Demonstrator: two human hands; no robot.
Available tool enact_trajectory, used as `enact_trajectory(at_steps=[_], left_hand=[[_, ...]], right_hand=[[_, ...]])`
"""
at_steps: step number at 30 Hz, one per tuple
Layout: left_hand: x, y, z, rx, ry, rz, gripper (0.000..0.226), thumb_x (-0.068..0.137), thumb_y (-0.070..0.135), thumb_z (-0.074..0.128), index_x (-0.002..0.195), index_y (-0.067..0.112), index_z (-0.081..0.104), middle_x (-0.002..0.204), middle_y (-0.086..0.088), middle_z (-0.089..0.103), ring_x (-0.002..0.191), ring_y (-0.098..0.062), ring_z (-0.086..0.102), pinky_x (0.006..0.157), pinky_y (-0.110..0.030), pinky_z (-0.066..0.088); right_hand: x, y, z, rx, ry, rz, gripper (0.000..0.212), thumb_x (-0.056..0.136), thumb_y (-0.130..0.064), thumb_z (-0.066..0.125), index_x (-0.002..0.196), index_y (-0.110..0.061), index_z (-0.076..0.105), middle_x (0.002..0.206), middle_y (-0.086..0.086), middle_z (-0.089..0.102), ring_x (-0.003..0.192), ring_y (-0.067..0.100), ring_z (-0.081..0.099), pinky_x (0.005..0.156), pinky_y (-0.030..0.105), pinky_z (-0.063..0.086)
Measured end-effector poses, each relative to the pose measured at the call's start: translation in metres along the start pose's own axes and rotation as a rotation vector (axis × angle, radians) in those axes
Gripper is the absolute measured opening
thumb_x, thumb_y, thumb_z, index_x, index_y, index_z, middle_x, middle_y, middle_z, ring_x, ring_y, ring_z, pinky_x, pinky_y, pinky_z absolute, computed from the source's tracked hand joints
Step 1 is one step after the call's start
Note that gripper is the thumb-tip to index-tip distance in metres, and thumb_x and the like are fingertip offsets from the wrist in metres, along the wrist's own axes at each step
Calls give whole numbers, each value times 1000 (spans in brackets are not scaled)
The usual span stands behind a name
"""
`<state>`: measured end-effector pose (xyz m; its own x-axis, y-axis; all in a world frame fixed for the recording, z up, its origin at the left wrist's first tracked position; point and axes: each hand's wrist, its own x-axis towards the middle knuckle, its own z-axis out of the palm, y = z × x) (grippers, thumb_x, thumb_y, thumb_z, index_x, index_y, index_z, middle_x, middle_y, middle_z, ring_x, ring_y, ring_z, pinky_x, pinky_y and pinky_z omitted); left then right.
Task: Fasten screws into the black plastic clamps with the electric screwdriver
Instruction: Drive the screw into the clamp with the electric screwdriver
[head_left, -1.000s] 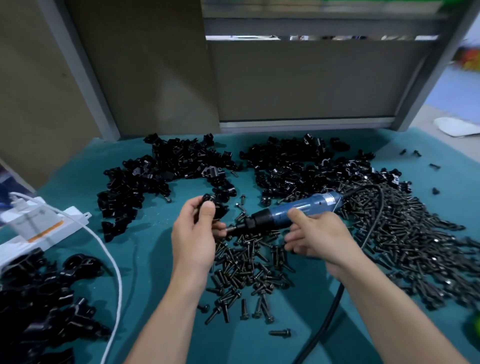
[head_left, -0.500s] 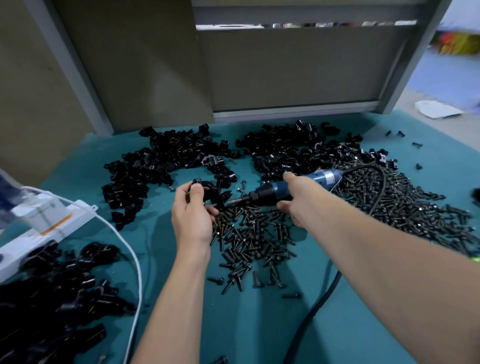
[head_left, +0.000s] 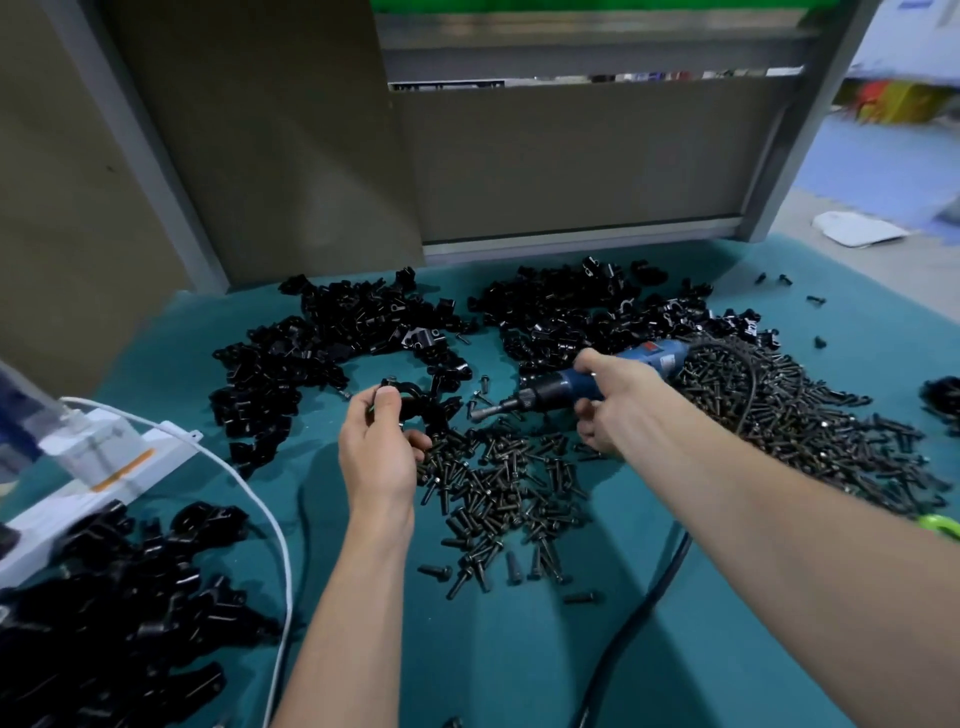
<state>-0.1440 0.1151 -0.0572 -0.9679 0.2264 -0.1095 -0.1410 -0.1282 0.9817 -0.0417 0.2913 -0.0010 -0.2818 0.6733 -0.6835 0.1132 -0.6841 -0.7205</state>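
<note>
My left hand (head_left: 379, 447) pinches a black plastic clamp (head_left: 410, 397) just above the teal mat. My right hand (head_left: 610, 400) grips the blue electric screwdriver (head_left: 582, 387), which lies nearly level with its bit (head_left: 485, 414) pointing left. The bit tip hangs a short way to the right of the clamp, apart from it. A pile of black screws (head_left: 498, 488) lies on the mat under and in front of both hands.
Heaps of black clamps lie at the back left (head_left: 332, 343), back middle (head_left: 587, 306) and near left (head_left: 104, 613). More screws (head_left: 810, 415) spread to the right. A white power strip (head_left: 98, 467) with a white cable (head_left: 270, 519) sits at the left. The screwdriver's black cord (head_left: 654, 597) runs toward me.
The screwdriver bit has drawn back to the right, away from the clamp it was touching. My right arm has stretched further out, and the view has shifted.
</note>
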Motion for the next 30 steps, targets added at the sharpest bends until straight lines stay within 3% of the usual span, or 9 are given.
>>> enact_trajectory(at_steps=[4, 7, 9, 11, 16, 19, 23, 27, 30], left_hand=[[-5, -4, 6, -28, -63, -71, 13, 109, 32, 51, 109, 29, 64, 102, 14, 62, 54, -8, 56, 56, -28, 47], [-8, -3, 12, -52, -113, -112, 17, 109, 31, 49, 112, 22, 64, 107, 0, 60, 53, -9, 55, 49, -22, 45], [-13, -2, 17, -41, -129, -107, 18, 109, 32, 48, 109, 24, 64, 107, -2, 59, 51, -8, 53, 50, -22, 45], [-19, -1, 21, -28, -123, -124, 18, 108, 37, 49, 104, 27, 63, 103, 1, 58, 49, -7, 48, 62, -25, 44], [-25, 0, 23, 4, -134, -162, 25, 101, 43, 53, 96, 22, 66, 84, 4, 50, 47, -6, 38, 74, -30, 37], [-29, 2, 25, 77, -252, -52, 8, 89, 30, 72, 94, 36, 73, 79, 16, 64, 54, -2, 53, 71, -30, 38], [-24, -1, 23, 190, -244, -18, 26, 77, 17, 88, 91, 34, 76, 78, 15, 73, 70, 6, 66, 73, -26, 44], [-19, -6, 21, 267, -203, 7, 27, 69, 28, 90, 92, 36, 78, 84, 14, 76, 74, 3, 68, 74, -27, 46], [-17, -10, 21, 372, -217, 21, 30, 60, 39, 78, 90, 36, 77, 70, 14, 67, 63, -8, 59, 68, -29, 45]], right_hand=[[5, 2, -29, 136, -44, -75, 28, 75, -17, 79, 90, -19, 56, 56, 6, 65, 36, 13, 45, 47, 25, 36], [6, 1, -35, 333, -122, -100, 27, 75, -6, 69, 94, -17, 54, 81, 7, 63, 65, 21, 60, 58, 34, 53], [4, 2, -32, 449, -237, -137, 21, 79, 1, 59, 94, -11, 50, 78, 7, 54, 67, 23, 55, 68, 43, 60], [3, 2, -23, 502, -313, -181, 18, 82, 5, 53, 92, -10, 49, 68, 7, 52, 60, 23, 54, 75, 43, 62], [4, -10, 2, 566, -419, -308, 19, 88, 4, 65, 87, -10, 51, 59, 3, 52, 47, 16, 49, 56, 33, 55], [11, -19, 7, 582, -468, -363, 20, 89, 3, 65, 88, -10, 50, 60, 3, 51, 48, 16, 48, 53, 32, 52], [21, -24, 9, 610, -507, -387, 21, 85, 6, 61, 87, -11, 48, 60, 5, 50, 49, 17, 47, 54, 33, 50], [27, -28, 11, 614, -510, -385, 22, 84, 7, 59, 85, -11, 47, 60, 5, 49, 49, 16, 45, 52, 32, 49], [28, -33, 10, 675, -517, -375, 23, 84, 7, 58, 85, -12, 46, 60, 4, 48, 49, 17, 45, 54, 31, 48]])
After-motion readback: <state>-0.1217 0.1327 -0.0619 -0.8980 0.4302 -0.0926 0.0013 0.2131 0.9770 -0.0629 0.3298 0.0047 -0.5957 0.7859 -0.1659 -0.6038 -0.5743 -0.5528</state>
